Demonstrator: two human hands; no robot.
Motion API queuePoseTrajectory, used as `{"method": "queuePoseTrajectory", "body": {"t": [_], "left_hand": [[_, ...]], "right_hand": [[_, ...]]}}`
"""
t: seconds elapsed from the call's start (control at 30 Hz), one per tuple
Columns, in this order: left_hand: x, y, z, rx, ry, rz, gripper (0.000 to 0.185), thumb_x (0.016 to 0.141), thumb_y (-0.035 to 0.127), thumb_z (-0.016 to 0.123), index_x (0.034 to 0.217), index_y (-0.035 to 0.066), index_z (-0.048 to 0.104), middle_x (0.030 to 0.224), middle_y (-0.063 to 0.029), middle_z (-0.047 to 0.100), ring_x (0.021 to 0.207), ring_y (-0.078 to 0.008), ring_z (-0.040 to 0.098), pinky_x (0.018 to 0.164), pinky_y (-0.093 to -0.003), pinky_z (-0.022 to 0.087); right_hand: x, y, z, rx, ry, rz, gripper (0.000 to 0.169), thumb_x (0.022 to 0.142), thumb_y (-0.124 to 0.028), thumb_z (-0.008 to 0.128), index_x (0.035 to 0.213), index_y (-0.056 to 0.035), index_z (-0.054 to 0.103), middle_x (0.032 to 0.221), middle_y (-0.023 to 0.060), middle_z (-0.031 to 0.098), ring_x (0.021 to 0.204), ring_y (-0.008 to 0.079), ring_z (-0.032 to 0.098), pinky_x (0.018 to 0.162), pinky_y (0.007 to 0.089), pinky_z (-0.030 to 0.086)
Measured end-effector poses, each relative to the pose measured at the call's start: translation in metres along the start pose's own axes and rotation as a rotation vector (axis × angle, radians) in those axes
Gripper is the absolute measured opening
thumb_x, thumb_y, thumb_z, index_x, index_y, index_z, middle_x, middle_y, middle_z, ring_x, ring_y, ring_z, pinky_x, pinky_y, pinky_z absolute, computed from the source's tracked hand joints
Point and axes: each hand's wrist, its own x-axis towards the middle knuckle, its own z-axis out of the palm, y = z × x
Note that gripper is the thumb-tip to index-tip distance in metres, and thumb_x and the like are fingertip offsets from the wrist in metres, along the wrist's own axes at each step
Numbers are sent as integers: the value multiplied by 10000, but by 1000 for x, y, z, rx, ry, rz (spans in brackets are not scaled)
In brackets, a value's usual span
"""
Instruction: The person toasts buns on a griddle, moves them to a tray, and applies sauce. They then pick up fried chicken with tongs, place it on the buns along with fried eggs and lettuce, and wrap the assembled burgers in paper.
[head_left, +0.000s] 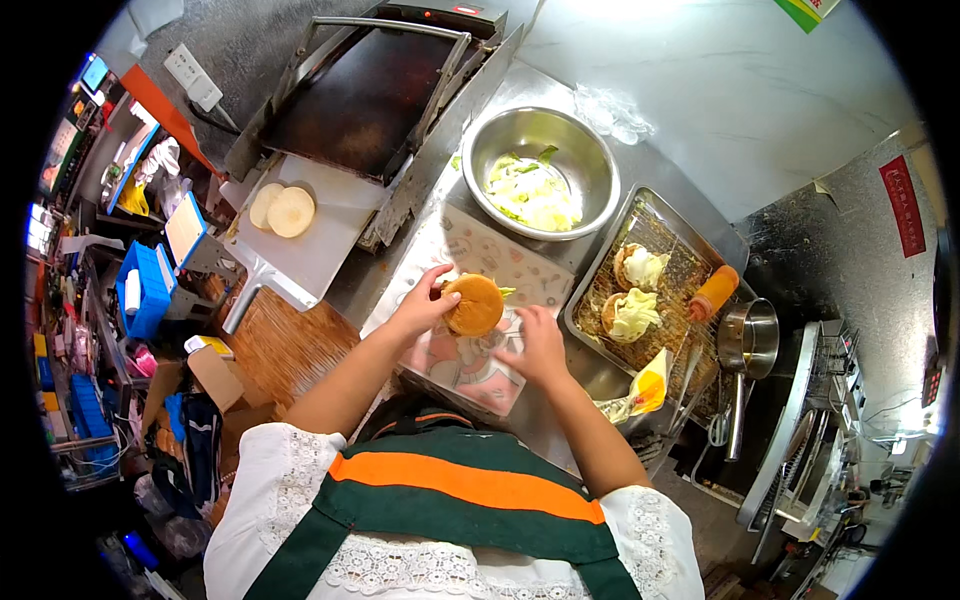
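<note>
A browned burger bun (473, 305) with some lettuce showing at its edge is over the printed wrapping paper (480, 240). My left hand (424, 304) grips its left side between thumb and fingers. My right hand (538, 346) is just right of the bun, fingers apart, holding nothing. Above the paper, a steel bowl (480, 191) holds shredded lettuce (534, 196). To the right, a metal tray with a wire rack (600, 277) carries two bun halves topped with lettuce (631, 315).
Upper left is a hot press griddle (360, 90). Two pale bun halves (291, 212) lie on the flat metal board (330, 247) below it. On the right are an orange sauce bottle (714, 291), a yellow-and-white packet (649, 386) and a steel saucepan (748, 337).
</note>
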Motion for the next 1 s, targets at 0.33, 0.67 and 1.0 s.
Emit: {"method": "queuePoseTrajectory", "body": {"t": [0.33,0.67,1.0], "left_hand": [[1,26,18,242,-123,132,497,852,94,546,1317,126,374,1238,-146,441,1125,-242,452,959,-344,362],[6,19,7,331,-144,330,370,825,157,562,1172,36,519,1356,-177,305,1280,-284,264,1012,-372,290],[16,16,0,937,111,481,270,835,171,543,1081,62,569,1315,-174,401,1193,-307,404,986,-387,342]], "right_hand": [[-14,24,-17,-237,-228,-390,401,618,-133,701,1007,-193,623,1203,40,510,1149,252,447,966,526,299],[57,-25,-23,203,100,-345,127,685,-130,666,773,-82,587,749,94,565,674,302,547,596,393,423],[56,-43,-7,-555,143,-659,878,510,-360,792,1250,-104,394,1204,90,450,1136,288,440,975,445,313]]}}
